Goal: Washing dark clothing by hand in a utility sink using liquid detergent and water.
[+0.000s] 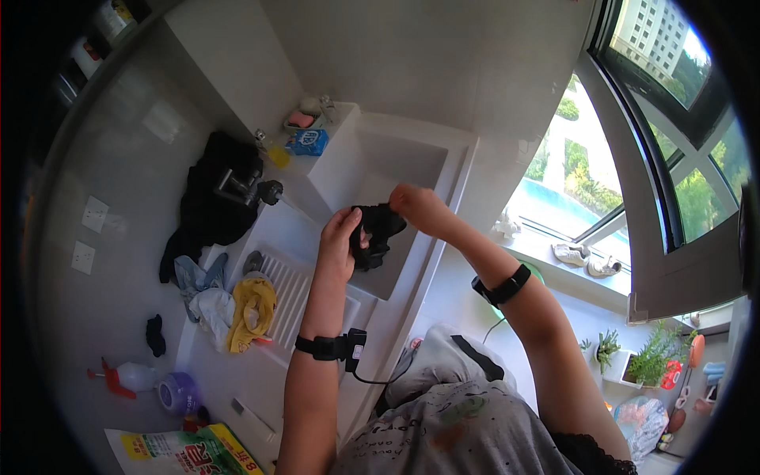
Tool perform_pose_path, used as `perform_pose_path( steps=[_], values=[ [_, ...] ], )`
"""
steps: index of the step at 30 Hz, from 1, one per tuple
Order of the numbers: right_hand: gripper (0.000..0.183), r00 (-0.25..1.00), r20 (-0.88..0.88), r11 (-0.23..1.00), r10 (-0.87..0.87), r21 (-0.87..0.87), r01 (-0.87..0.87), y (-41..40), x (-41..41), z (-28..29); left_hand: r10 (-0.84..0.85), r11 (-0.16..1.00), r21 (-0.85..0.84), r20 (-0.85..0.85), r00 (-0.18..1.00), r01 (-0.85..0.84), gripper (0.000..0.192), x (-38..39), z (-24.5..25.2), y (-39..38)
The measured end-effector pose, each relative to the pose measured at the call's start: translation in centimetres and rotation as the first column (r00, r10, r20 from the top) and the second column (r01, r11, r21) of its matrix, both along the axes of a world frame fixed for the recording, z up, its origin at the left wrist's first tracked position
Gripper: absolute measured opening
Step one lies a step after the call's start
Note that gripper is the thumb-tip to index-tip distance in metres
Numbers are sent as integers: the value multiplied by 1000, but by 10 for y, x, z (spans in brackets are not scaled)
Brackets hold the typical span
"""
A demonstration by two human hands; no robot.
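Observation:
A small black cloth garment (380, 228) is stretched between my two hands above the white laundry sink basin (409, 154). My left hand (339, 240) grips its left edge, thumb on top. At its upper right corner, my right hand (417, 208) pinches the fabric with curled fingers. The lower part of the garment hangs in folds, so its exact kind is hard to tell. Left of my hands is a ribbed white washboard (288, 291) built into the sink top. A yellow cloth (254, 309) lies against its left side.
A dark tap (243, 189) stands before a black garment heap (208, 196). A blue detergent packet (307, 142) and soap dish (303, 119) sit behind. A spray bottle (127, 377), purple tub (178, 393) and detergent bag (190, 451) stand lower left. An open window (653, 148) is at right.

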State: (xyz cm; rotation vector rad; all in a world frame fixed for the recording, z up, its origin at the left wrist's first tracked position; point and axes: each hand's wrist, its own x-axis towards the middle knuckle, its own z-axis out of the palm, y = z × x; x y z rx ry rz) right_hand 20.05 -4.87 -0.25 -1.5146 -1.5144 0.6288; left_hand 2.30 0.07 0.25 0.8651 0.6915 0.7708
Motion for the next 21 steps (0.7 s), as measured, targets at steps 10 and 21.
perform_pose_path(
  steps=[10,21],
  values=[
    [14,988,-72,979,-139,137,147,9,5,47,260,921,381,-444,857,-82,24,-19,-7,12],
    [15,947,-320,997,-25,66,48,33,28,52,131,893,445,-407,904,71,25,-42,-18,21]
  ],
)
